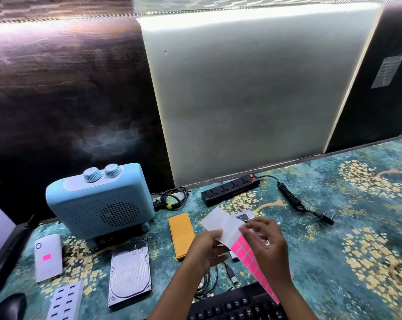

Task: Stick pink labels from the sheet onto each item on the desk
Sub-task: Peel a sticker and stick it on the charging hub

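Observation:
I hold the label sheet (227,227) over the desk; its far part is bare white backing and its near part carries several pink labels (249,257). My left hand (207,247) pinches the sheet's left edge. My right hand (265,241) grips it from the right, fingertips at the edge of the pink rows. A white power bank (48,257) at the left bears one pink label (46,257). A blue heater (100,202), a hard drive (129,273), an orange case (181,234) and a black power strip (230,189) show no label.
A white multi-port USB hub (66,301) lies at the near left beside a black mouse (9,306). A black keyboard (236,306) sits at the near edge, with a USB cable (231,273) beyond it. The strip's coiled cord and plug (294,199) stretch right. A small card (245,215) lies behind the sheet.

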A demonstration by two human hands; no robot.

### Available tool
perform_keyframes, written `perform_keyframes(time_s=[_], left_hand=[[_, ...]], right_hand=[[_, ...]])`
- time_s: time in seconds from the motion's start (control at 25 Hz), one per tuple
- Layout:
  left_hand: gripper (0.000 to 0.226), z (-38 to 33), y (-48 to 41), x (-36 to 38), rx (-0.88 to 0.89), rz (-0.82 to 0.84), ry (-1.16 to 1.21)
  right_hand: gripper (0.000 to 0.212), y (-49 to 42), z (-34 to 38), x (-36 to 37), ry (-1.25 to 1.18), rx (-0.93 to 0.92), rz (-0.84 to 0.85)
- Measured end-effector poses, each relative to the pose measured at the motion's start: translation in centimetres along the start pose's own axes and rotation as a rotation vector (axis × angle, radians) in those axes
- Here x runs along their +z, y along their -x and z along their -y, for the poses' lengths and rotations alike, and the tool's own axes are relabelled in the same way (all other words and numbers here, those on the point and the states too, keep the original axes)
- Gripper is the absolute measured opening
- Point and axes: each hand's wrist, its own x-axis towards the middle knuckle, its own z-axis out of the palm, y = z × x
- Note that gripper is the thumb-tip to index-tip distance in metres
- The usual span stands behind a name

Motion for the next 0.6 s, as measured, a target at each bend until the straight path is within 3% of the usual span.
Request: perform_keyframes(time_s=[0.2, 0.36, 0.6], left_hand=[[0.017, 0.4, -0.3, 0.6, 0.057, 0.080, -0.085], [0.019, 0.2, -0.5, 1.5, 0.132, 0.118, -0.140], [0.010, 0.6, -1.2, 1.7, 0.189, 0.071, -0.309]], right_hand=[[0.067, -1.1, -1.0, -1.6, -0.100, 0.413, 0.149], [0.066, -1.9, -2.1, -3.9, -0.041, 0.484, 0.025], [0.065, -3.4, -6.0, -7.2, 0.233, 0.546, -0.151]])
